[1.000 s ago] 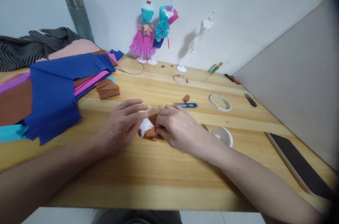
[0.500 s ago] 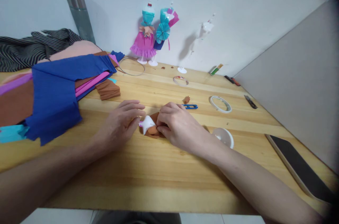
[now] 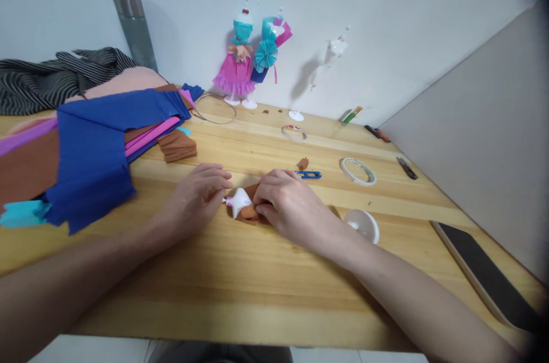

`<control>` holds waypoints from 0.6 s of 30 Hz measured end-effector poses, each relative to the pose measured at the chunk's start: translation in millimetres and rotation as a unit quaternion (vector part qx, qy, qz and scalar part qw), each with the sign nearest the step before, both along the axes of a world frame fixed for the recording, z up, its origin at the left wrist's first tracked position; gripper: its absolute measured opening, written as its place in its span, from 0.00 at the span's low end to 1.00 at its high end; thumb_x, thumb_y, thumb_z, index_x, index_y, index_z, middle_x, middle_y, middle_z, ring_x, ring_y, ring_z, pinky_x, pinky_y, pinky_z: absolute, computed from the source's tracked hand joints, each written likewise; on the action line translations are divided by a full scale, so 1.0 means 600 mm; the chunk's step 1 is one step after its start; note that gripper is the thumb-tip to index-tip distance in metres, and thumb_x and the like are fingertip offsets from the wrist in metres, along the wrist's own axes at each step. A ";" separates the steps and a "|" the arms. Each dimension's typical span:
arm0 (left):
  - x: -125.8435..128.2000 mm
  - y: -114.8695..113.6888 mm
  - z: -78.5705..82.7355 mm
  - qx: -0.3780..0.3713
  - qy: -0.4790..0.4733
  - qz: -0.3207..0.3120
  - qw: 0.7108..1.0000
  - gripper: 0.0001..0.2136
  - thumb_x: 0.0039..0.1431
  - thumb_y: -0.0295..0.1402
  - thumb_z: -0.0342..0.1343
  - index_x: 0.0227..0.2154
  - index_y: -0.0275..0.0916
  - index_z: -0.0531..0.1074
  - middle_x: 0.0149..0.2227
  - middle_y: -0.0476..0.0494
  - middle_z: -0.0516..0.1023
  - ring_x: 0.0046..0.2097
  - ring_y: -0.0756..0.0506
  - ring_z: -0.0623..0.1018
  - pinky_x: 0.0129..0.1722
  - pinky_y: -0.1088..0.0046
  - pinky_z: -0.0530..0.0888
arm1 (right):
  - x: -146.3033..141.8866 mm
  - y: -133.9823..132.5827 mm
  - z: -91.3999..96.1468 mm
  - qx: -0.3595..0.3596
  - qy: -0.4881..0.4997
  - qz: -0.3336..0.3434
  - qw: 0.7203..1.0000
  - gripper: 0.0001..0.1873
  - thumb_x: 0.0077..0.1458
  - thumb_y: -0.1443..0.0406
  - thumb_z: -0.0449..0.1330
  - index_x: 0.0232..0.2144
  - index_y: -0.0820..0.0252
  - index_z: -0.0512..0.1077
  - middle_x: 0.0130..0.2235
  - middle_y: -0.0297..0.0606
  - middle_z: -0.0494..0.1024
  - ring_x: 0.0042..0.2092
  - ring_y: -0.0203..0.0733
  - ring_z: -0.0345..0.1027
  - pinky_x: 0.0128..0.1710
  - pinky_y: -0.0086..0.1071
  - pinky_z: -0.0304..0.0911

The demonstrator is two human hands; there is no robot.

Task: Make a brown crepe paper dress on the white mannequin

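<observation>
White figurine [image 3: 240, 202], pink tip [image 3: 226, 201] seemingly further out.

A small white figure [image 3: 240, 201] lies sideways on the wooden table [image 3: 257, 283], apparently half-wrapped in brown crepe paper [image 3: 247, 215].

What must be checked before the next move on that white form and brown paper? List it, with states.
1. White form lies on the table between both hands: ok.
2. Right hand closed on brown paper: ok.
3. Left hand grip on the form's tip: cannot tell.
4. Blue snips lying free behind the right hand: ok.
5. Tape ring clear of both hands: ok.
</observation>
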State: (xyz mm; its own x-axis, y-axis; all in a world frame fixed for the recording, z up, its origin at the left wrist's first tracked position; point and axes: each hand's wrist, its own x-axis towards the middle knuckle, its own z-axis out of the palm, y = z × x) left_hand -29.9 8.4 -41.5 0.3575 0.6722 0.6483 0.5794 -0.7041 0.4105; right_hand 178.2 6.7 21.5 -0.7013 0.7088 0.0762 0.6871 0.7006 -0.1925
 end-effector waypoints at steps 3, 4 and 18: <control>0.001 -0.002 0.004 0.003 0.011 -0.005 1.000 0.09 0.58 0.23 0.50 0.31 0.38 0.75 0.37 0.46 0.81 0.44 0.45 0.78 0.47 0.61 0.77 | 0.000 0.000 -0.001 0.003 0.012 -0.009 1.000 0.05 0.52 0.73 0.58 0.27 0.61 0.72 0.31 0.39 0.76 0.39 0.43 0.66 0.40 0.35 0.55; 0.002 -0.002 0.005 0.002 0.013 -0.007 1.000 0.10 0.59 0.23 0.49 0.30 0.38 0.75 0.37 0.46 0.81 0.44 0.45 0.78 0.47 0.62 0.76 | 0.000 -0.001 -0.001 0.008 0.017 -0.011 1.000 0.05 0.53 0.73 0.58 0.28 0.61 0.72 0.31 0.38 0.76 0.38 0.43 0.66 0.39 0.34 0.55; -0.001 0.002 -0.008 -0.069 -0.023 0.004 0.997 0.09 0.55 0.24 0.52 0.31 0.38 0.77 0.39 0.39 0.81 0.46 0.41 0.77 0.49 0.57 0.74 | -0.007 -0.023 0.005 0.052 -0.078 0.002 0.996 0.08 0.53 0.66 0.60 0.37 0.64 0.72 0.41 0.44 0.76 0.43 0.49 0.64 0.47 0.42 0.53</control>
